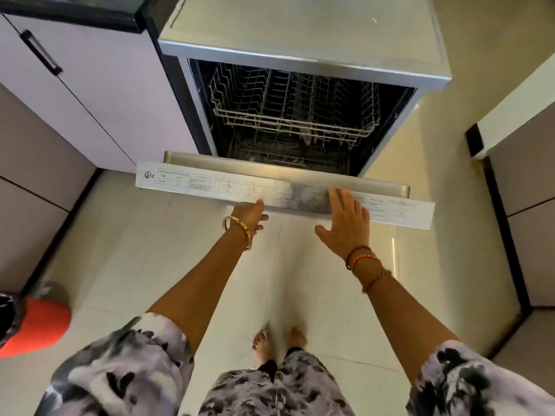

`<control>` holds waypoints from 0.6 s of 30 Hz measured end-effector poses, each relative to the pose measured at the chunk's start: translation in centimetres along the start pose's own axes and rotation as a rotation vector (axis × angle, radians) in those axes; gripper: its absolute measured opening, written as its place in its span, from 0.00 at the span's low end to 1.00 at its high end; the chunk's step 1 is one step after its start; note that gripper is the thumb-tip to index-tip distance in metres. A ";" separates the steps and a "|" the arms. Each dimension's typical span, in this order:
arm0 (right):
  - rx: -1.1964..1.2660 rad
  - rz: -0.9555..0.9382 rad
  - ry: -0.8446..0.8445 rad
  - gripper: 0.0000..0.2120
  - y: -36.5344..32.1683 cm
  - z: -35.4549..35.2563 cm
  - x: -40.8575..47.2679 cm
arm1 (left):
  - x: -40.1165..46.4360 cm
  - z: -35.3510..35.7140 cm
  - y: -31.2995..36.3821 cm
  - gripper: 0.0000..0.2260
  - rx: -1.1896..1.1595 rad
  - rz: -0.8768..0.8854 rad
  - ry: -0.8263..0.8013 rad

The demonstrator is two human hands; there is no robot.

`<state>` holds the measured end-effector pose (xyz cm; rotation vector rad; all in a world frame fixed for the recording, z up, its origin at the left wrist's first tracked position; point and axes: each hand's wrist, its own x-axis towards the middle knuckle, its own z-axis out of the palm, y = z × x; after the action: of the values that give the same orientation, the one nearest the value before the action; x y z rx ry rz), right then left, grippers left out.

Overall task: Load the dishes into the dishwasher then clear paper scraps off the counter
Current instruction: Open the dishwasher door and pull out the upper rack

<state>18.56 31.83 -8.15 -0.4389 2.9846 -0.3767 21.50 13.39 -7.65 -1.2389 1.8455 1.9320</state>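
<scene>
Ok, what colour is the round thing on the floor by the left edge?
The round thing is orange-red, seen in the head view, low at the left edge.

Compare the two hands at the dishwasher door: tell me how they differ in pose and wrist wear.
The left hand curls its fingers at the lower edge of the dishwasher door; the right hand lies flat on the door's top edge, fingers spread straight. The left wrist wears gold bangles; the right wears red and brown threads. Both hands touch the same partly open door.
</scene>
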 end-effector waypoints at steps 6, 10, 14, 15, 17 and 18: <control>-0.152 -0.072 -0.065 0.40 1.5 -0.7 0.3 | -0.3 -1.2 -0.3 0.14 0.653 0.778 0.385; -0.182 -0.078 -0.074 0.32 1.1 -2.2 1.6 | 0.8 -2.4 0.1 0.24 1.068 0.769 0.286; -0.053 -0.012 -0.128 0.27 0.7 -2.6 1.8 | -0.1 -1.9 0.3 0.24 1.148 0.709 0.286; -0.019 0.000 -0.127 0.26 0.6 -2.6 1.6 | -0.3 -1.8 0.5 0.24 1.187 0.681 0.279; 0.010 0.013 -0.122 0.24 0.6 -2.3 0.9 | -0.5 -1.9 1.0 0.23 1.286 0.621 0.260; 0.018 0.020 -0.122 0.23 0.7 -2.0 0.4 | -0.6 -1.9 0.9 0.24 1.333 0.596 0.249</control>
<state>17.68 32.77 -6.41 -0.4146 2.8632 -0.3612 22.07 11.73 -6.33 -0.4617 2.9382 0.2463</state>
